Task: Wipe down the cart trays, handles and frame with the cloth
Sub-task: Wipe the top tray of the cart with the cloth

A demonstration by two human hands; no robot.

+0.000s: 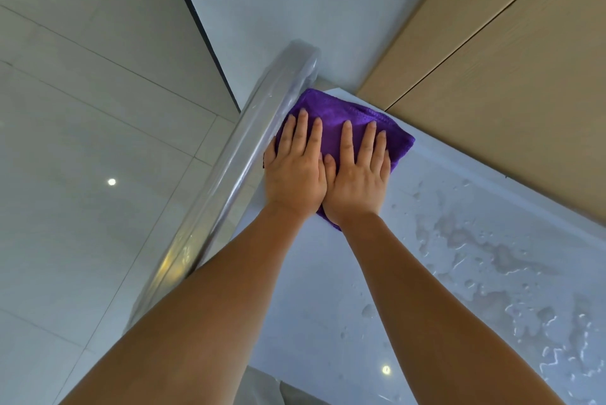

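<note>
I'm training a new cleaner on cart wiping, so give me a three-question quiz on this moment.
1. True or false: both the left hand and the right hand press flat on the purple cloth.
2. Where do water droplets lie on the tray? A) under the cloth B) to the right of the hands C) on the floor tiles
3. Fill in: the cloth's left edge lies against the cart's metal ____.

Key: 1 true; 2 B; 3 handle.
</note>
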